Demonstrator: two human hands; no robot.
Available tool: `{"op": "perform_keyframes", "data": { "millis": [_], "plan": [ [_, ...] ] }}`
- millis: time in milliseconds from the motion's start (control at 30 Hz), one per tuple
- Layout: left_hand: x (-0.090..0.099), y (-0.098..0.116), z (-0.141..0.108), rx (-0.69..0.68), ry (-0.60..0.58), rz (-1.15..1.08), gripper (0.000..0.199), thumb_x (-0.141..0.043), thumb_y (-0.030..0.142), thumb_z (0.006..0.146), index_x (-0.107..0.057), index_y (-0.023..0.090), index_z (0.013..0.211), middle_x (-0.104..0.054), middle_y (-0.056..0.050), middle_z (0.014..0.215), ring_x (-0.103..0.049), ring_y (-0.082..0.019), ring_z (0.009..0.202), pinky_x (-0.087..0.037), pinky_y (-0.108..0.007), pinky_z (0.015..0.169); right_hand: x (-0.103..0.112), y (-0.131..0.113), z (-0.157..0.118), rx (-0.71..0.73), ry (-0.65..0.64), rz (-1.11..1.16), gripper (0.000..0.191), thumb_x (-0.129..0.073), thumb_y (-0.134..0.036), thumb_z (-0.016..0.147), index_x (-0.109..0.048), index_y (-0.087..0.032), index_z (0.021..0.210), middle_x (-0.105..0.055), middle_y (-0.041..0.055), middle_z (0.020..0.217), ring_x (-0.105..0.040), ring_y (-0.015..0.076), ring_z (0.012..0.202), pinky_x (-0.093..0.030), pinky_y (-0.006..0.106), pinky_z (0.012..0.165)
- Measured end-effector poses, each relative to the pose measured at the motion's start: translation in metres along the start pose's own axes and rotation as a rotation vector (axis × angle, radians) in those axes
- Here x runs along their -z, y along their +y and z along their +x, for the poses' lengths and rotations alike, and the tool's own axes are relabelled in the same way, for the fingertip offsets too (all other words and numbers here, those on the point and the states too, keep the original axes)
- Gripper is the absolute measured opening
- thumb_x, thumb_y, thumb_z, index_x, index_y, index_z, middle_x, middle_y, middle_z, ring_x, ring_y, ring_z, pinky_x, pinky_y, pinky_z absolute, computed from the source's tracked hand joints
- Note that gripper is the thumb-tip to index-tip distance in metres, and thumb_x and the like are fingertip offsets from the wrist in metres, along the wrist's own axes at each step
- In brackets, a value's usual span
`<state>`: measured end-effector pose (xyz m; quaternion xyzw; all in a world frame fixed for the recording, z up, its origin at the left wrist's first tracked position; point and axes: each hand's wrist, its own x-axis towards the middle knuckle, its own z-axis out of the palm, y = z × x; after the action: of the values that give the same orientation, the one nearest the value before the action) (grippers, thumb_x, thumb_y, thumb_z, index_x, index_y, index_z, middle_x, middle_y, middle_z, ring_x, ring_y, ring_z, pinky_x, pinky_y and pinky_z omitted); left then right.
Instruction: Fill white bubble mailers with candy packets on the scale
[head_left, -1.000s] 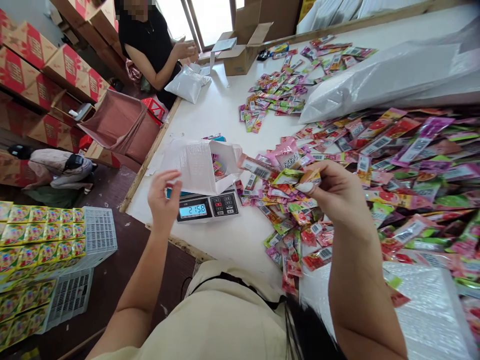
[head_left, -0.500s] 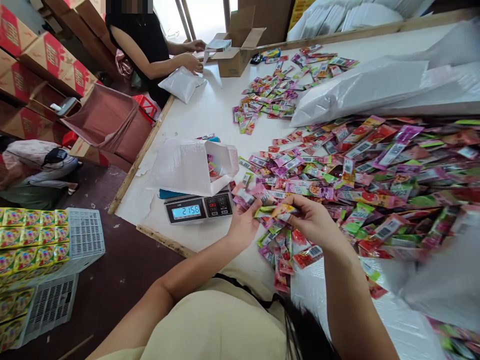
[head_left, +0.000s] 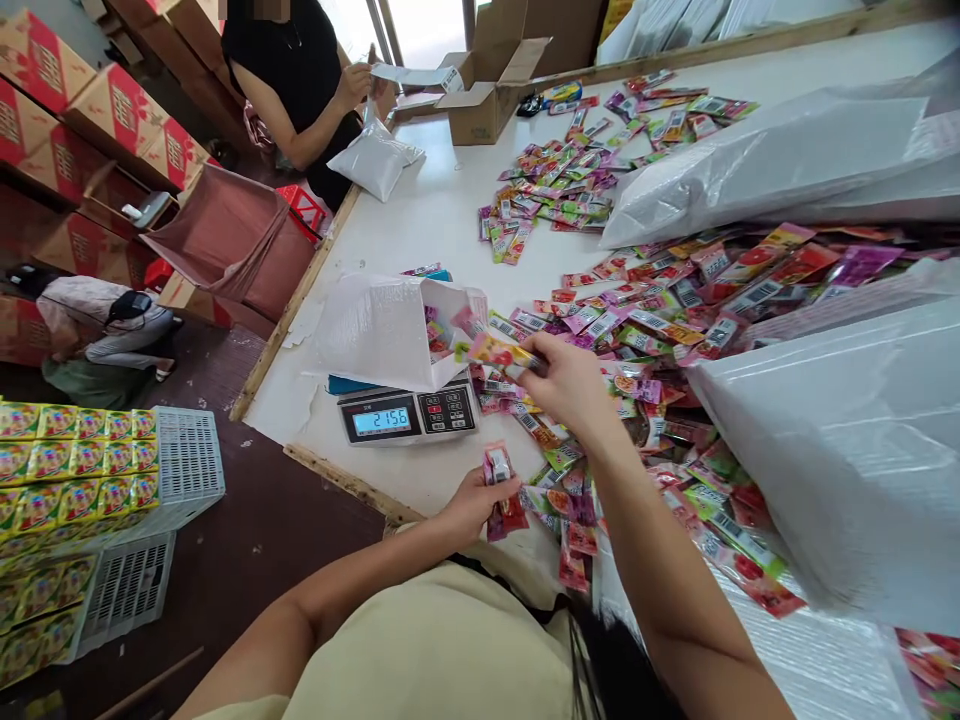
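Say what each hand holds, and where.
Right hand: yellow packet, by the end farther from the bag. Left hand: at least one red packet, around the middle.

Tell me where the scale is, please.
In the head view, the scale sits left of centre on the table, under the open white bag, beyond the left hand.

Scale top (head_left: 346,385) part-hidden beneath pouch (head_left: 371,330)

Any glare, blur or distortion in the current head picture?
Head view: the window is blown out to white; shiny streaks cross the nearer white bag at right; stacked cartons lean, apparently from wide-angle distortion; the scale display glows, its digits legible.
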<state>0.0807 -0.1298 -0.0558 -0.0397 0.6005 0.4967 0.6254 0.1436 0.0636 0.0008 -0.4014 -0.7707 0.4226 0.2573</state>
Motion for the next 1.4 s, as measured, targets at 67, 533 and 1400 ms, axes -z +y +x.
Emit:
{"op": "perform_keyframes", "data": {
  "millis": [67,533,1400],
  "plan": [
    [0.007,-0.007,0.001,0.049,-0.029,0.092,0.067,-0.099,0.057,0.032,-0.064,0.015,0.071,-0.062,0.0,0.065,-0.054,-0.011,0.057,-0.047,-0.028,0.061,-0.026,-0.02,0.024,0.01,-0.022,-0.087,0.019,-0.06,-0.021,0.076,-0.071,-0.018,0.092,-0.071,0.0061,0.08,-0.064,0.0232,0.074,-0.048,0.034,0.072],
    [-0.003,-0.017,0.031,0.059,-0.124,0.257,0.059,-0.092,0.056,0.049,-0.059,0.016,0.077,-0.056,0.003,0.06,-0.05,-0.009,0.05,-0.041,-0.023,0.05,0.018,0.014,0.003,0.106,-0.202,0.037,0.04,-0.053,-0.029,0.09,-0.07,-0.02,0.126,-0.074,0.0092,0.123,-0.072,0.0251,0.107,-0.057,0.042,0.096],
    [-0.021,0.007,-0.006,-0.619,-0.27,0.996,0.075,-0.077,0.04,0.082,-0.05,0.012,0.146,-0.047,-0.025,0.153,-0.043,-0.038,0.145,-0.038,-0.055,0.119,0.033,0.083,-0.12,-0.244,-0.287,-0.417,0.038,-0.041,-0.022,0.091,-0.07,-0.023,0.116,-0.078,0.0072,0.094,-0.073,0.0237,0.082,-0.05,0.031,0.068]
  ]
}}
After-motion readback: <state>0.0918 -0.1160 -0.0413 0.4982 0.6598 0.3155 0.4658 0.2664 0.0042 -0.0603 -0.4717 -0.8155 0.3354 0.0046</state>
